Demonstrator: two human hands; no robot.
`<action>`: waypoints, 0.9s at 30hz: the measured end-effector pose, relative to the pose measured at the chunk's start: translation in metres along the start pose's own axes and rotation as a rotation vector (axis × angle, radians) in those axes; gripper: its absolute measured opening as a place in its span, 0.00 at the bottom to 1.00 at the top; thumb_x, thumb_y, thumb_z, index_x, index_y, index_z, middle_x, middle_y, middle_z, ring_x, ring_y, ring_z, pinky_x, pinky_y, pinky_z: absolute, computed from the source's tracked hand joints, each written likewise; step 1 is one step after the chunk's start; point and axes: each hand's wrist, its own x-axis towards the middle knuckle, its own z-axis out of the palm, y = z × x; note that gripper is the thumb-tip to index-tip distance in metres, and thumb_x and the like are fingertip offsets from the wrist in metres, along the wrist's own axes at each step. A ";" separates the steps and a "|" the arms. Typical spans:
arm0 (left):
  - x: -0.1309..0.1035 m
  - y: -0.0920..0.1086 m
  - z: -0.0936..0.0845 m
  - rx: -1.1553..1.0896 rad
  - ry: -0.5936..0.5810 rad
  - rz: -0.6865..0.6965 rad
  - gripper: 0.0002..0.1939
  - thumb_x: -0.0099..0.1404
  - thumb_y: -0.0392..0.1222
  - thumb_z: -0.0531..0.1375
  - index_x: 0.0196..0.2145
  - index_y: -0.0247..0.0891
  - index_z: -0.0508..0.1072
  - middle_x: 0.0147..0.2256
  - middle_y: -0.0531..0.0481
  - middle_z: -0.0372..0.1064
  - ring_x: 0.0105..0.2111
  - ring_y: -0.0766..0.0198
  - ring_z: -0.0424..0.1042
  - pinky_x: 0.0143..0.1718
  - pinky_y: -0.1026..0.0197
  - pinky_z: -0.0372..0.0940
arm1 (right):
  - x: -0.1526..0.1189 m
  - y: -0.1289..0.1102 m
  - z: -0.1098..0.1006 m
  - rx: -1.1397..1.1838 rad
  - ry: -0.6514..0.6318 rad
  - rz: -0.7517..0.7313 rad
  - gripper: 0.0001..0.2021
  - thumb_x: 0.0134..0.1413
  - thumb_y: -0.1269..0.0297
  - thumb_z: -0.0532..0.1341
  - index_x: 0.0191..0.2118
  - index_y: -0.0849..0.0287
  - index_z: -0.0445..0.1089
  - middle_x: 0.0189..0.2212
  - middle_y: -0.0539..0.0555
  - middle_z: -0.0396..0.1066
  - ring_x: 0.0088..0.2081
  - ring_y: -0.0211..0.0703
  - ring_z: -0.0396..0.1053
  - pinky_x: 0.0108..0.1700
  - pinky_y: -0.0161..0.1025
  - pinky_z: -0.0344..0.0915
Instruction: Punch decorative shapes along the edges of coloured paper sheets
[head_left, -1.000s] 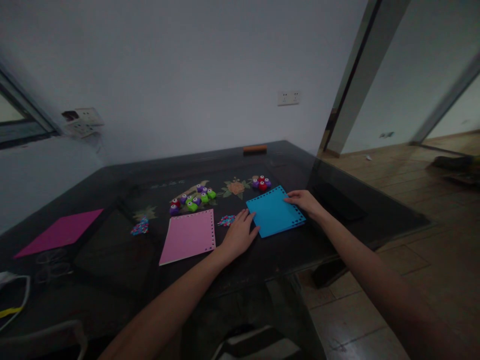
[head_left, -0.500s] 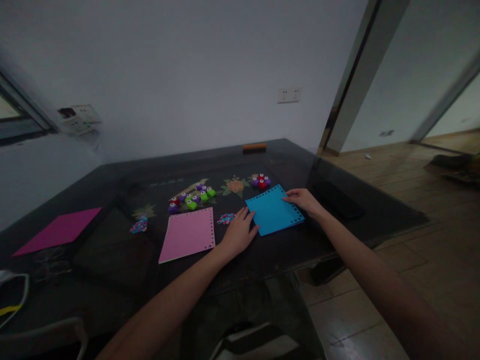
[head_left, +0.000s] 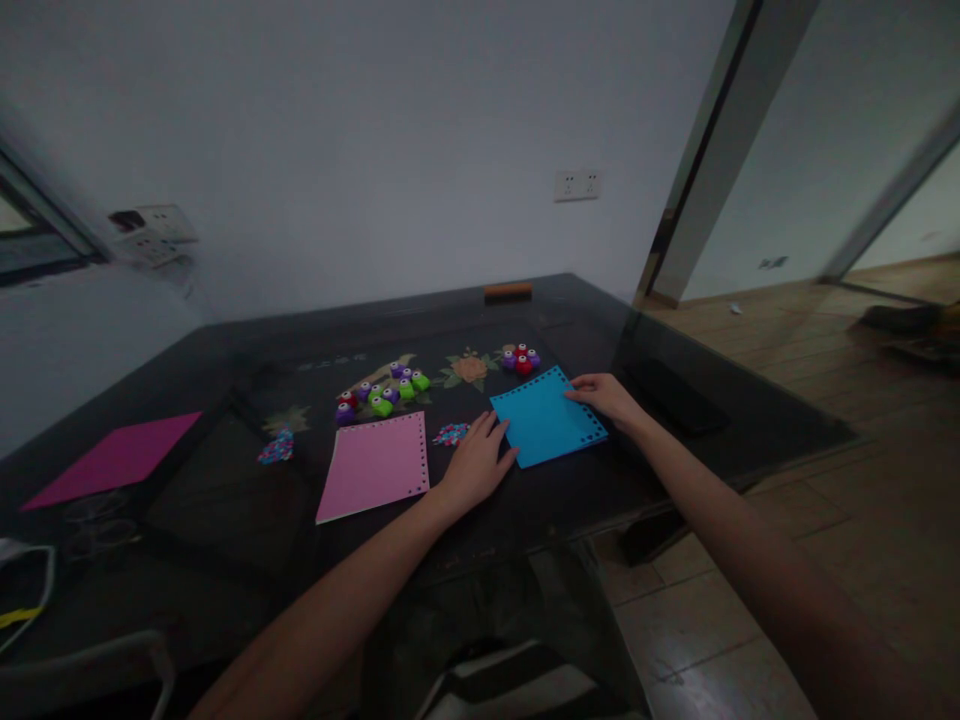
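Note:
A blue sheet of paper (head_left: 551, 418), with small holes punched along its upper and right edges, lies slightly turned on the dark table. At its left edge, my left hand (head_left: 478, 462) rests palm down with the fingers stretched out, touching the paper. My right hand (head_left: 602, 397) has thumb and fingers pressed together on the sheet's upper right edge. Left of my left hand is a pink sheet (head_left: 375, 465) with holes along its top and right edges. Between them sits a small pile of pink and blue paper bits (head_left: 451, 434), partly hidden by my fingers.
Behind the pink sheet stand several small green, purple and red rounded pieces (head_left: 382, 402) with eye-like tops; another cluster (head_left: 522, 360) is behind the blue sheet. A magenta sheet (head_left: 120, 460) and more paper bits (head_left: 278, 447) lie left. A long black object (head_left: 675, 396) lies right.
The view has tilted very slightly. Both hands and the blue sheet keep nearly the same places.

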 end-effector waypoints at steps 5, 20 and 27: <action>0.000 0.000 -0.001 0.003 0.000 0.012 0.26 0.66 0.47 0.52 0.58 0.30 0.61 0.61 0.35 0.53 0.62 0.50 0.49 0.61 0.49 0.49 | 0.000 0.000 0.000 -0.084 0.011 -0.043 0.09 0.41 0.67 0.66 0.33 0.64 0.73 0.21 0.51 0.70 0.24 0.38 0.65 0.28 0.35 0.60; 0.000 -0.001 0.000 0.056 -0.020 0.014 0.27 0.66 0.49 0.51 0.58 0.32 0.61 0.61 0.37 0.53 0.62 0.51 0.49 0.61 0.50 0.50 | -0.005 0.005 -0.001 -0.612 0.106 -0.224 0.11 0.45 0.66 0.64 0.37 0.61 0.74 0.28 0.52 0.69 0.29 0.39 0.66 0.31 0.35 0.59; 0.001 -0.001 0.000 0.057 -0.014 0.019 0.27 0.66 0.49 0.51 0.58 0.31 0.61 0.61 0.36 0.53 0.62 0.50 0.50 0.61 0.50 0.49 | -0.005 0.007 -0.001 -0.653 0.099 -0.238 0.11 0.46 0.67 0.64 0.38 0.61 0.74 0.29 0.52 0.68 0.31 0.40 0.66 0.33 0.35 0.59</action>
